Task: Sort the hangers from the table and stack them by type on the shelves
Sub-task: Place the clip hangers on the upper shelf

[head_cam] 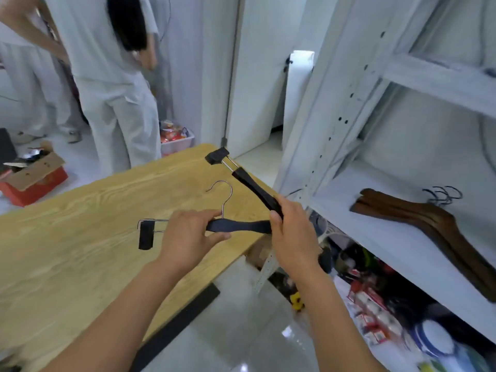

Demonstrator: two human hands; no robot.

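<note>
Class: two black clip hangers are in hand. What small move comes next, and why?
Probably swing the angled hanger in the right hand down alongside the level hanger in the left hand: they now meet at an angle, while the wooden hangers on the shelf lie stacked.

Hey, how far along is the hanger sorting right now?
Done: brown wooden hangers lie stacked on the white shelf. In hand: the left hand and right hand grip two black clip hangers over the table. Left: shelving those black ones.

Stockroom, metal shelving (389, 237), packaged goods (373, 310)
</note>
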